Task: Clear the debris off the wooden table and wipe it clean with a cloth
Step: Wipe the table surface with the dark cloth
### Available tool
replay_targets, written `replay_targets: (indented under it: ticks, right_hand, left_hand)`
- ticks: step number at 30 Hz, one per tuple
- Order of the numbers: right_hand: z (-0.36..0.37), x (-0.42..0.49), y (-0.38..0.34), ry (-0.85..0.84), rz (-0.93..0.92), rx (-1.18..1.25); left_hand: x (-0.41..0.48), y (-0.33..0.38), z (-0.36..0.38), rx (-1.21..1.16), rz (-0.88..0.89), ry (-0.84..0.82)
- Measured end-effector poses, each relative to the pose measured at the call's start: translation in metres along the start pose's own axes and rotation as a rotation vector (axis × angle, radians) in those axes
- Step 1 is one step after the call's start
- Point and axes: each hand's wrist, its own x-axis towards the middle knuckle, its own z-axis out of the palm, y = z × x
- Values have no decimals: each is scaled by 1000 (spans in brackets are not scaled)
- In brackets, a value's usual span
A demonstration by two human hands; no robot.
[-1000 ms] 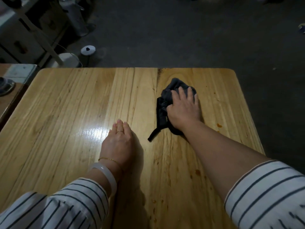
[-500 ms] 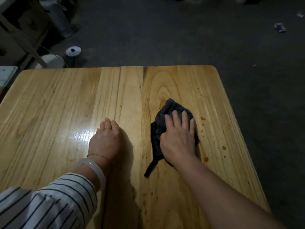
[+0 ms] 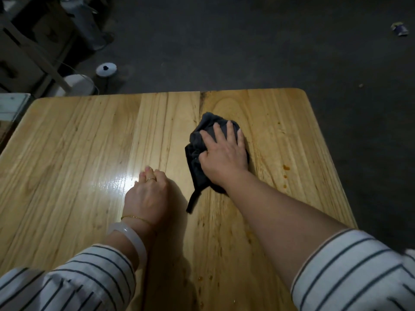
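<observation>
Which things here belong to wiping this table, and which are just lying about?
Job: wooden table; dark cloth under the right hand; left hand resting on the table; orange spots near the right edge.
Lying about: white roll on the floor; white round container beside it; scrap of litter far right.

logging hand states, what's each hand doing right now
Left hand: open, rests on the light wooden table.
Right hand: open, presses the crumpled dark grey cloth.
</observation>
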Motion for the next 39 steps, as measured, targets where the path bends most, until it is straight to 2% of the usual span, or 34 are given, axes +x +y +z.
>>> replay_targets:
  ticks: [8, 17, 25, 32, 39]
  right_hand:
    - [-13, 18, 41, 16, 134, 19]
    - [-17, -21, 96, 49, 279, 31]
    - [2, -89, 76, 54, 372, 112]
    - [14, -134, 25, -19, 216, 85]
    - [16, -119, 39, -13, 107, 37]
  left_hand:
    - [1, -4, 5, -33, -44, 1]
    - [0, -2, 0, -72, -54, 13]
    - [-1, -3, 1, -83, -14, 27]
    - [-1, -3, 0, -67, -10, 31]
    - [-3, 0, -2, -67, -28, 13]
